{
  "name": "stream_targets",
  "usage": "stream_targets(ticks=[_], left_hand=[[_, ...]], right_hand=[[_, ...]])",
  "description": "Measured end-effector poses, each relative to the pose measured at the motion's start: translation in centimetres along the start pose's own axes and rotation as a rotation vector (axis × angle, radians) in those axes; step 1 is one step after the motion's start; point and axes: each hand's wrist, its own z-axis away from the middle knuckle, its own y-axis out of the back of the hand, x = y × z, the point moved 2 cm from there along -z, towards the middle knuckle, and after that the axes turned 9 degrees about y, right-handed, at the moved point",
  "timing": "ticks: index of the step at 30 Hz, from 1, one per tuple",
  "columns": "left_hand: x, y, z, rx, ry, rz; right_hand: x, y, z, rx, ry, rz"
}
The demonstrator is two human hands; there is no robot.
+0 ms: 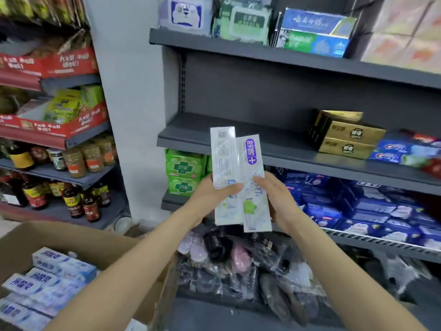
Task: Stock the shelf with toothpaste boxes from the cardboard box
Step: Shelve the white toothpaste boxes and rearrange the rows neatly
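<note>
While upright before the shelf (281, 149), two toothpaste boxes (241, 177) in both hands' grip.

Place: a small retail shop, seen in an aisle between stocked racks.
Shelving: dark grey metal shelf (238, 137) units with slotted uprights, the kind used for store displays.
Toiletries: gold toothpaste cartons (346, 137) and blue toothpaste cartons (401, 151) laid in stacks on the middle shelf; green packs (185, 172) and blue packs (358, 206) in rows below.
Groceries: a rack on the left carries sauce bottles (74, 201), jars (83, 158) and red display trays (55, 125) printed with slogans.
Stock: an open cardboard box (71, 237) at lower left holds many identical white-and-blue toothpaste boxes (55, 271).
Bin: wrapped slippers (238, 263) heaped low down.
</note>
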Motion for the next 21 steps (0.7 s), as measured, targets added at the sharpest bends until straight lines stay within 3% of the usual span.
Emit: stream_targets(ticks=[7, 15, 21], left_hand=[[2.3, -5.9, -3.2, -0.030, 0.029, -0.152], [4.0, -7.3, -10.7, -0.084, 0.036, -0.157], [6.9, -6.3, -19.5, 0.074, 0.010, -0.189]], right_hand=[[-1.7, 6.4, -2.8, 0.034, 0.021, -0.060], [-2.1, 9.3, -9.5, 0.002, 0.020, -0.094], [-3.4, 11.0, -17.3, 0.062, 0.135, 0.128]])
